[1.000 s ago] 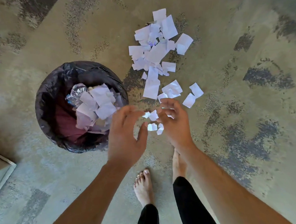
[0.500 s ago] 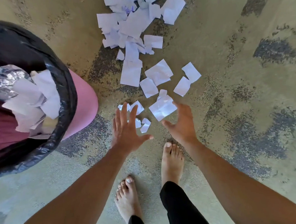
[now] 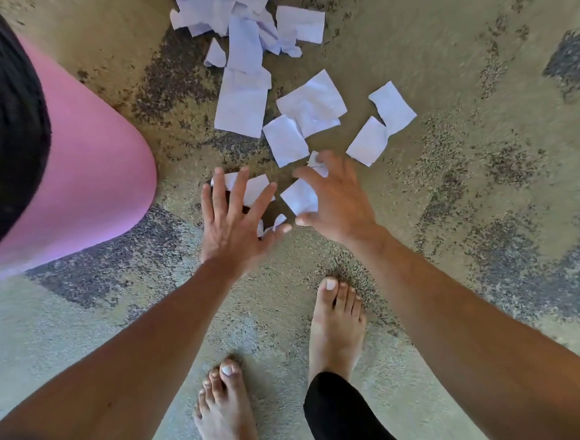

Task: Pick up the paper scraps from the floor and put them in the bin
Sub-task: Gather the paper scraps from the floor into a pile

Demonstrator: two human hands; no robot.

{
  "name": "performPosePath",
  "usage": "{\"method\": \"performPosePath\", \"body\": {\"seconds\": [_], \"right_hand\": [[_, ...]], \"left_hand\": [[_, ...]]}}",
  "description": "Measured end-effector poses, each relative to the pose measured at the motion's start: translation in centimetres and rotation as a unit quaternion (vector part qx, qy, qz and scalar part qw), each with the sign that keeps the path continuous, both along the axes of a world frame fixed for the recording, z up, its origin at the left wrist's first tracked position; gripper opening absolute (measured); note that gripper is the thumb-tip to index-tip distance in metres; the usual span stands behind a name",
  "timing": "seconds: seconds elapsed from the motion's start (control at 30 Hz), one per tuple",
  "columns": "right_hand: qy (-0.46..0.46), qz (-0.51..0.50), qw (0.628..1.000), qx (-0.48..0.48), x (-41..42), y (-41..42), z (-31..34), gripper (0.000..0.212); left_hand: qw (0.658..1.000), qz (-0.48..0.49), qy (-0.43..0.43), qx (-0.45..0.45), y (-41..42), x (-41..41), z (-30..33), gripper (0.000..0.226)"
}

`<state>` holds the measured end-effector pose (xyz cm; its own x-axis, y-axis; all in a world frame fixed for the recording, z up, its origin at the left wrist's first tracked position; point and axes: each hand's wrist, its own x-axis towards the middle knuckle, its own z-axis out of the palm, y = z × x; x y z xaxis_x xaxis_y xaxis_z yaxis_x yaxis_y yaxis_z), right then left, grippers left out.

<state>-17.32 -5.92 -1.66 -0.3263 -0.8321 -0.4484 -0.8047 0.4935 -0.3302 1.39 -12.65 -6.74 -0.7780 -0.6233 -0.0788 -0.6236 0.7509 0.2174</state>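
Pink plastic bin with black liner [image 3: 83, 186] cut off at left. White torn paper scraps [image 3: 311, 106] lie on mottled carpet floor [image 3: 467, 173], partly under my spread left hand [image 3: 232, 224] and right hand [image 3: 335, 203]; neither grips.

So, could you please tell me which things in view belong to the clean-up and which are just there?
Part of the job:
- white torn paper scraps on the floor
- pink bin with black liner
- left hand, open
- right hand, open

Just there:
- mottled grey-tan carpet
- bare feet
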Motion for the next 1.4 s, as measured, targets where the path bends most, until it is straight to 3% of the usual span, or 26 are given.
{"method": "performPosePath", "body": {"seconds": [0.1, 0.23, 0.37, 0.53, 0.6, 0.73, 0.97, 1.23, 1.4], "right_hand": [[-0.027, -0.027, 0.999, -0.017, -0.2, 0.3, -0.1, 0.052], [-0.041, -0.058, 0.997, -0.027, -0.6, -0.2, 0.1, 0.039], [-0.043, -0.1, 0.993, -0.044, -1.3, 0.0, -0.1, 0.027], [-0.116, -0.221, 0.966, -0.063, -1.2, 0.8, 0.0, 0.025], [-0.167, -0.279, 0.944, -0.057, -0.8, 1.1, 0.8, 0.023], [-0.289, -0.422, 0.858, -0.055, 0.6, 2.1, 3.2, 0.021], [-0.415, -0.492, 0.76, -0.086, 3.0, 1.2, 12.4, 0.029], [-0.505, -0.487, 0.7, -0.132, 4.4, -3.7, 25.0, 0.029], [-0.565, -0.42, 0.698, -0.13, 6.5, -8.0, 30.5, 0.022]], "left_hand": [[1.0, -0.004, -0.002, -0.023, -0.8, -0.8, 0.0, 0.048], [0.998, -0.04, 0.017, -0.035, -2.1, -1.5, 0.1, 0.029], [0.999, -0.049, -0.007, -0.006, -3.1, -2.0, 0.6, 0.024], [0.997, -0.037, -0.063, 0.028, -3.5, -2.5, 2.6, 0.021], [0.995, -0.014, -0.06, 0.073, -3.2, -2.1, 3.7, 0.021], [0.982, 0.088, -0.018, 0.164, -2.3, -0.8, 6.0, 0.031], [0.931, 0.257, 0.121, 0.229, -0.8, -1.0, 14.9, 0.014], [0.872, 0.341, 0.232, 0.265, -2.5, -1.3, 29.9, 0.012], [0.826, 0.438, 0.277, 0.222, -6.2, 0.6, 36.3, 0.012]]}}
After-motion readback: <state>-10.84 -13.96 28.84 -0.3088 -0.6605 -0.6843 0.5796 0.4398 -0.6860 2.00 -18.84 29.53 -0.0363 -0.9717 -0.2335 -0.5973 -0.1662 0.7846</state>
